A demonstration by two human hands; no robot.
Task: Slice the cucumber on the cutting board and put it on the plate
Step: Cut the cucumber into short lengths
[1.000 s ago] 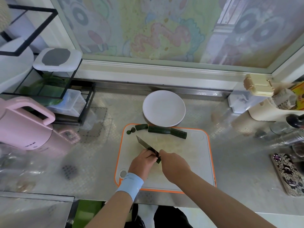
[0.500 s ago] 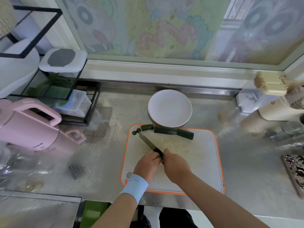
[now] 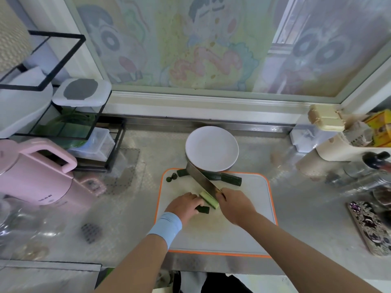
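On the white, orange-rimmed cutting board (image 3: 249,218), my left hand (image 3: 185,206) presses down a dark green cucumber piece (image 3: 203,209). A split cucumber half (image 3: 209,199) with its pale inside up lies just right of my fingers. My right hand (image 3: 236,205) grips the handle of a cleaver (image 3: 201,176), whose blade points away toward the plate and lies against that half. More cucumber lengths (image 3: 230,179) and two small end bits (image 3: 171,177) lie along the board's far edge. The empty white plate (image 3: 211,149) stands just behind the board.
A pink kettle (image 3: 36,172) stands at left, in front of a black wire rack (image 3: 63,115) with containers. At right are a cream box (image 3: 325,118), bottles (image 3: 372,163) and a patterned phone case (image 3: 372,227). The counter's front edge runs just below the board.
The cleaver blade has swung from left of my hands to pointing toward the plate. A cucumber piece now lies split, pale side up, and my hands have drawn slightly apart.
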